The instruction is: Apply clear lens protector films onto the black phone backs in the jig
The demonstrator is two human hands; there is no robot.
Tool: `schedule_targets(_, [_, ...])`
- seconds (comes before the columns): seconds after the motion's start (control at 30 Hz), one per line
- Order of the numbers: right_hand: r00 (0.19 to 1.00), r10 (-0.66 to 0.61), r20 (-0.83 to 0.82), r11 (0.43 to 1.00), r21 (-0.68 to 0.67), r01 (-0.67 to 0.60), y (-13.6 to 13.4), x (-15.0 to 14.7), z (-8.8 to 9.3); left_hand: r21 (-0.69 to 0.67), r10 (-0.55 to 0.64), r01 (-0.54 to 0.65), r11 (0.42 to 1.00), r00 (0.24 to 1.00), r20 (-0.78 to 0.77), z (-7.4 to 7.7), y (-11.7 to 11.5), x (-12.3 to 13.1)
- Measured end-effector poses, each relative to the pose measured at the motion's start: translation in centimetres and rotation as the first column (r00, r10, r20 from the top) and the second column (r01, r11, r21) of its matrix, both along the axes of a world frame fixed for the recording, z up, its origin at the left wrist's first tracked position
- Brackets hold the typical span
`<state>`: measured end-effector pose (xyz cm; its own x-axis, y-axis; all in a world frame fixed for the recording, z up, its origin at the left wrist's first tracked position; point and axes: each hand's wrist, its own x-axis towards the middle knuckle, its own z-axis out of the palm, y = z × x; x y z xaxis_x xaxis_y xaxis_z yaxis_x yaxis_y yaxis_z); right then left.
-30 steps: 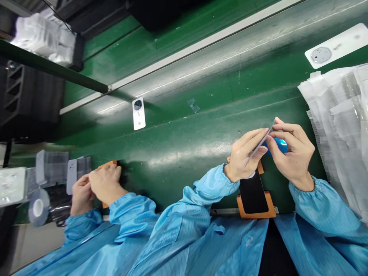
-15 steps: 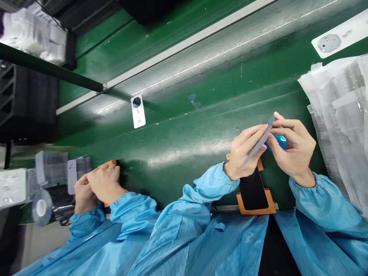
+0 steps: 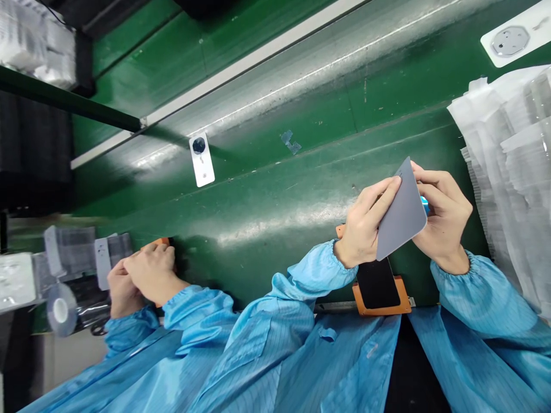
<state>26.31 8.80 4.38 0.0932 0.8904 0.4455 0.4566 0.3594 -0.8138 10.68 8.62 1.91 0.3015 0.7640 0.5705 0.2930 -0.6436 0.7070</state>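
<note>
The left hand (image 3: 360,221) pinches a grey panel (image 3: 402,215) near an orange fixture (image 3: 403,292), the right hand (image 3: 445,221) behind it, grip unclear, as the panel turns from edge-on to broadside, apparently opening its face to view

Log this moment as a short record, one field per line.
Left hand: gripping gray panel
Right hand: fingers at the panel's far edge, partly hidden
Panel pose: tilted, held above the table
Below hands: black slab in orange frame
Right side: pile of translucent sheets
Left side: another person's hands, one overlapping the other
</note>
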Motion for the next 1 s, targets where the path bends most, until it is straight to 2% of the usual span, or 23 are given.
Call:
schedule_targets(0.2, [0.992,-0.035,0.118,0.999,-0.030,0.039,0.0,0.1,0.1,-0.038,-0.041,0.039,0.999,0.998,-0.055,0.1,-0.1,-0.3])
schedule_targets(0.27, [0.990,-0.030,0.139,0.999,-0.024,0.034,0.1,0.1,-0.1,-0.098,-0.074,0.071,0.993,0.997,-0.028,0.3,-0.2,-0.4])
schedule_targets(0.33, [0.988,-0.027,0.150,0.999,-0.023,0.031,0.3,0.1,-0.4,-0.215,-0.060,0.062,0.975,0.998,0.015,0.5,-0.1,-0.3])
schedule_targets(0.4, [0.986,-0.039,0.160,0.997,-0.060,0.049,0.7,0.2,-0.6,-0.380,0.048,-0.016,0.925,0.996,0.075,0.5,0.2,-0.3])
schedule_targets(0.47, [0.986,-0.076,0.151,0.989,-0.115,0.094,1.0,0.7,-0.7,-0.542,0.205,-0.081,0.836,0.964,0.171,0.5,0.7,-0.5])
schedule_targets(0.57, [0.986,-0.125,0.115,0.959,-0.239,0.149,1.1,2.3,-1.1,-0.709,0.356,-0.024,0.705,0.877,0.323,0.8,1.5,-2.2])
schedule_targets(0.67, [0.981,-0.111,0.156,0.922,-0.352,0.161,0.6,4.3,-2.1,-0.772,0.446,-0.012,0.636,0.822,0.354,1.8,1.4,-5.0])
schedule_targets(0.77, [0.963,-0.088,0.254,0.911,-0.370,0.181,-0.3,5.2,-2.7,-0.758,0.532,-0.112,0.643,0.777,0.337,2.9,0.3,-7.2])
schedule_targets(0.83, [0.966,-0.027,0.257,0.933,-0.341,0.117,-1.0,4.7,-2.1,-0.735,0.556,-0.163,0.658,0.764,0.329,3.3,-0.8,-7.6])
schedule_targets(0.9, [0.973,0.058,0.224,0.964,-0.266,0.003,-1.7,3.4,-0.8,-0.707,0.564,-0.210,0.675,0.765,0.311,3.4,-2.0,-6.9])
schedule_targets(1.0, [0.964,0.157,0.216,0.985,-0.107,-0.136,-2.7,0.8,1.5,-0.599,0.574,-0.356,0.717,0.789,0.219,3.1,-3.8,-4.8])
